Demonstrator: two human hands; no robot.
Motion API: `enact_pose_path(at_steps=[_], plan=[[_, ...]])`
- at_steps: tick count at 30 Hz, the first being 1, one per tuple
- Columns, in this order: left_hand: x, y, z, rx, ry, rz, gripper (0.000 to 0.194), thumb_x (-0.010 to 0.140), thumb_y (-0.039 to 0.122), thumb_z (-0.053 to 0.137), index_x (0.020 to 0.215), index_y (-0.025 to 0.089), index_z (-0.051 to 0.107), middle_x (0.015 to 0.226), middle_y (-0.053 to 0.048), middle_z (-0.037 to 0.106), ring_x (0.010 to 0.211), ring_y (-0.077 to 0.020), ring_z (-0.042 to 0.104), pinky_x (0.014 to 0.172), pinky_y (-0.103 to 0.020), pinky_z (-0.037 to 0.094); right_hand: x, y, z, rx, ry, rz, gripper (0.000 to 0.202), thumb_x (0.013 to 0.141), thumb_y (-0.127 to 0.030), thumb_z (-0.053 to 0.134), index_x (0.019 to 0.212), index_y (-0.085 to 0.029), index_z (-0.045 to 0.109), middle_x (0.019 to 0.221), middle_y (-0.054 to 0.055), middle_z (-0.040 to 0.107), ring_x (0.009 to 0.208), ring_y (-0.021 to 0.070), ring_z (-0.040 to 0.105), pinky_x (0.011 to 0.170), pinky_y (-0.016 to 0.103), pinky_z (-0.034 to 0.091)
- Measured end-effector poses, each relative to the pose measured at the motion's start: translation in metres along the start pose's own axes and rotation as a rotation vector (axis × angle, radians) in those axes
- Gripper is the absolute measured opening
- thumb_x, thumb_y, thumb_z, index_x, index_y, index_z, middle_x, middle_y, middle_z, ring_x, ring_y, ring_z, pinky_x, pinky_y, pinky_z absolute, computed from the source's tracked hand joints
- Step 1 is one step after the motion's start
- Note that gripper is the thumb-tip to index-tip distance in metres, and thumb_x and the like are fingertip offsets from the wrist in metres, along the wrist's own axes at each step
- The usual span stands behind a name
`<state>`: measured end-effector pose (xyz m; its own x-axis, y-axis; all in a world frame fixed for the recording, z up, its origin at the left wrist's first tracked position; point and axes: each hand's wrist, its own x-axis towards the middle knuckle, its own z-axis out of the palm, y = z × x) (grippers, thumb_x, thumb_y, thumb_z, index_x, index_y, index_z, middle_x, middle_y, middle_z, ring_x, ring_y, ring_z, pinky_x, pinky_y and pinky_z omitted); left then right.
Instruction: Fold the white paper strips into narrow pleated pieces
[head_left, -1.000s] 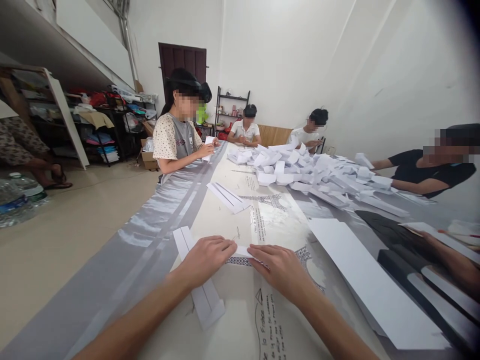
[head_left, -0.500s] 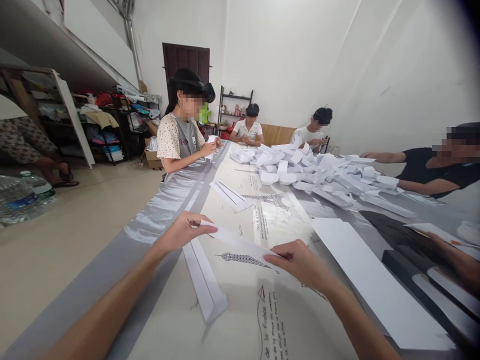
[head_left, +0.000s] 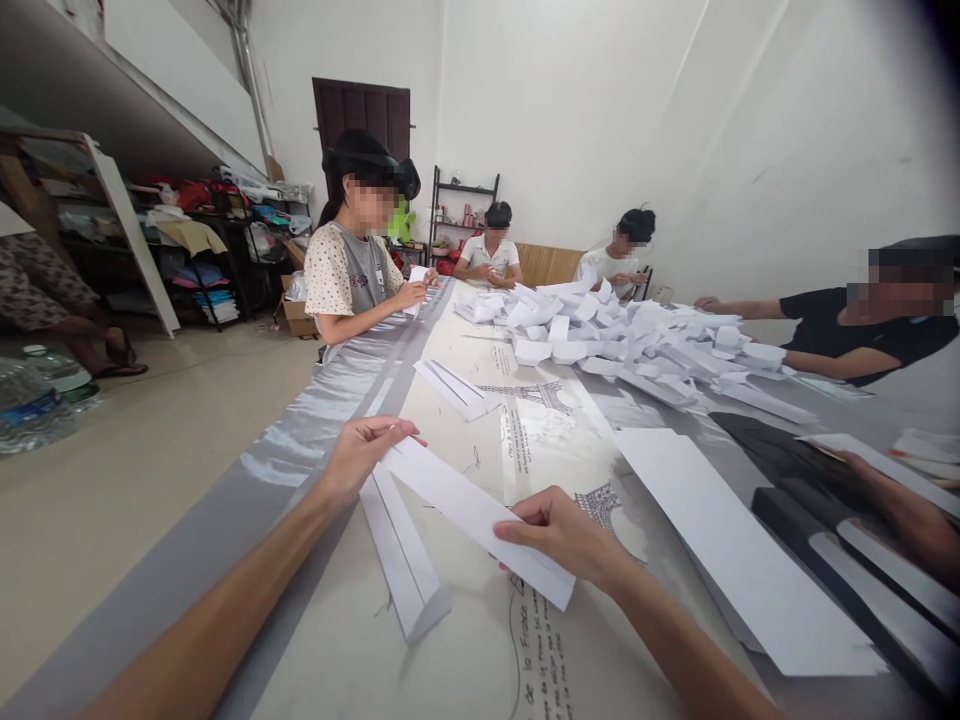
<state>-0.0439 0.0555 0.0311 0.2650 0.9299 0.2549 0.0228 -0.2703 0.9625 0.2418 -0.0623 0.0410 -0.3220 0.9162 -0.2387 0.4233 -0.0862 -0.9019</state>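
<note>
A long folded white paper strip slants between my two hands, above the printed tablecloth. My left hand pinches its upper left end between thumb and fingers. Further down, near the lower right end, my right hand grips the strip with the thumb on top and fingertips beneath. Below it on the table lies another folded paper piece, with a lengthwise seam and a folded end; its top passes near my left hand. A further folded paper piece rests beyond my hands.
A big heap of folded white papers covers the far right of the table. A stack of flat white sheets lies right of my right arm. Several people sit around the table. At the right edge, another person's hand holds paper.
The strip has turned from nearly edge-on to showing its broad face. My right hand has moved slightly left and down with it. The whole view has shifted a little.
</note>
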Motion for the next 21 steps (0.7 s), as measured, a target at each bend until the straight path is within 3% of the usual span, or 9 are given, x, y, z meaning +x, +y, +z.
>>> enact_pose_path(at_steps=[7, 11, 18, 21], plan=[[0.003, 0.002, -0.003, 0.0, 0.063, -0.001, 0.039, 0.083, 0.055, 0.077, 0.09, 0.017, 0.08, 0.089, -0.009, 0.079, 0.076, -0.0202, 0.069, 0.067, -0.026, 0.049, -0.004, -0.005, -0.014, 0.037, -0.055, -0.12, 0.051, 0.1, -0.06, 0.051, 0.091, -0.019, 0.08, 0.085, 0.007, 0.079, 0.072, 0.0184, 0.073, 0.061, 0.026, 0.047], [0.002, -0.003, -0.002, -0.081, -0.016, -0.068, 0.047, 0.079, 0.056, 0.08, 0.104, 0.017, 0.078, 0.084, -0.007, 0.078, 0.073, -0.021, 0.069, 0.067, -0.028, 0.049, -0.005, -0.006, -0.014, 0.061, -0.071, -0.157, 0.052, 0.1, -0.061, 0.051, 0.091, -0.018, 0.079, 0.086, 0.007, 0.079, 0.079, 0.0212, 0.076, 0.066, 0.028, 0.051], [0.002, 0.001, -0.012, -0.085, -0.11, -0.066, 0.033, 0.084, 0.049, 0.077, 0.086, 0.016, 0.079, 0.082, -0.006, 0.076, 0.073, -0.0194, 0.067, 0.067, -0.026, 0.048, -0.007, -0.004, -0.023, 0.004, -0.164, -0.127, 0.053, 0.102, -0.061, 0.046, 0.095, -0.019, 0.077, 0.086, 0.007, 0.078, 0.072, 0.0181, 0.071, 0.061, 0.027, 0.048], [0.003, 0.002, -0.016, -0.086, -0.091, -0.072, 0.033, 0.083, 0.048, 0.077, 0.082, 0.016, 0.079, 0.08, -0.006, 0.075, 0.072, -0.0194, 0.067, 0.066, -0.026, 0.048, -0.008, -0.005, -0.026, -0.108, -0.091, -0.172, 0.054, 0.102, -0.059, 0.046, 0.082, -0.019, 0.075, 0.076, 0.004, 0.075, 0.066, 0.0161, 0.066, 0.061, 0.028, 0.046]])
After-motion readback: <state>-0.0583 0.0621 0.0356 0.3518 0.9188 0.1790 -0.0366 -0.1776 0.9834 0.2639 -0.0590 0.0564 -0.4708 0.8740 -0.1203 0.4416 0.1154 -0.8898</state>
